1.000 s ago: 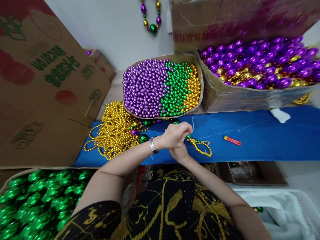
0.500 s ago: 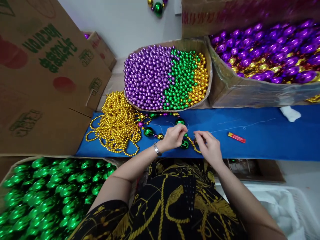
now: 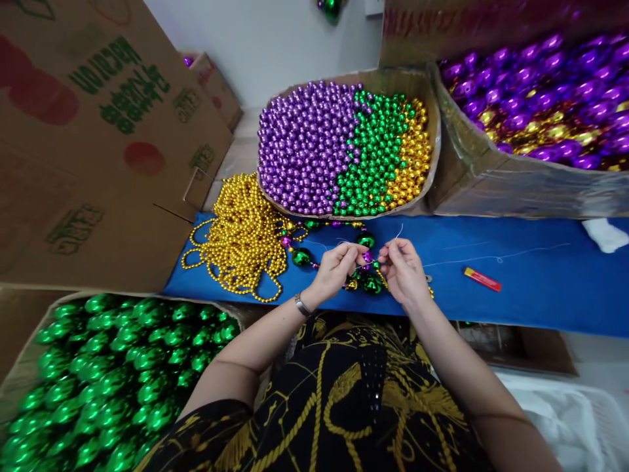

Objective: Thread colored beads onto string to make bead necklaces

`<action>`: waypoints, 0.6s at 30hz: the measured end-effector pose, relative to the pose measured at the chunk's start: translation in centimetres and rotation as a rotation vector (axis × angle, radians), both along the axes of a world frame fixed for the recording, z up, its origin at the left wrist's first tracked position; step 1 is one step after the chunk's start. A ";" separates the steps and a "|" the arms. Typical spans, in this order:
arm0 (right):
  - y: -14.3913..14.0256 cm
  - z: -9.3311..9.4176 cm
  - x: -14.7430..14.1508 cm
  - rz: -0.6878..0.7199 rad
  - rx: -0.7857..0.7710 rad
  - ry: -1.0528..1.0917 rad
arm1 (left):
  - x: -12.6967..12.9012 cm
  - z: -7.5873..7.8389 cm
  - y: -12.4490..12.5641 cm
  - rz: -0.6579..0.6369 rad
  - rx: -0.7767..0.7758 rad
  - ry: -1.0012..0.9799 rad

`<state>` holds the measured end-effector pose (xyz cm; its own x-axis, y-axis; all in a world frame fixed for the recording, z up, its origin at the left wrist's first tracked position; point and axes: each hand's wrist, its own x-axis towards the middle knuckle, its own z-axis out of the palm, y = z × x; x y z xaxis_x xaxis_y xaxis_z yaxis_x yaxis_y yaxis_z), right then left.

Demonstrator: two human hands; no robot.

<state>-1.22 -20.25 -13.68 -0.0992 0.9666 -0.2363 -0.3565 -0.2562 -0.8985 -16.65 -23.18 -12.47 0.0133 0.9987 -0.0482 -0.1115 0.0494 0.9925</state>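
My left hand [image 3: 335, 270] and my right hand [image 3: 404, 271] meet over a blue cloth [image 3: 515, 295], fingertips pinching a thin white thread [image 3: 399, 231] at a bead necklace [image 3: 366, 278] of large green, purple and gold beads. The necklace trails left past a green bead [image 3: 301, 256] toward a heap of gold bead strands [image 3: 240, 239]. My left wrist wears a silver watch [image 3: 301, 305].
A cardboard tray [image 3: 426, 78] of purple, green and gold loose beads stands behind the hands. A box of large purple and gold beads [image 3: 535, 111] sits right, a box of green beads [image 3: 108, 373] at front left. A red lighter [image 3: 482, 278] lies on the cloth.
My hands were crossed, then apart; now both have come together at the necklace, pinching the thread. The view has shifted left and down.
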 end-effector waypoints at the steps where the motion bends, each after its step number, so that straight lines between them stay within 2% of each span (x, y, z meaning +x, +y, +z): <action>1: 0.1 0.0 0.0 0.007 -0.014 0.007 | -0.3 0.2 0.0 -0.013 -0.014 -0.005; 4: 0.4 0.1 -0.1 0.043 -0.015 0.009 | -1.2 1.1 -0.1 -0.055 0.010 0.131; 7: 0.6 0.1 -0.3 0.091 0.085 -0.035 | -1.9 1.8 0.0 -0.117 0.076 0.334; 11: 0.9 -0.1 -0.5 0.105 0.181 -0.056 | -2.7 1.6 0.6 -0.165 0.147 0.559; 15: 1.2 -0.5 -0.3 0.120 0.217 -0.112 | -3.1 1.5 1.9 -0.218 0.141 0.593; 18: 1.9 -0.5 0.3 0.210 0.345 -0.231 | -2.9 2.5 3.2 -0.320 0.154 0.593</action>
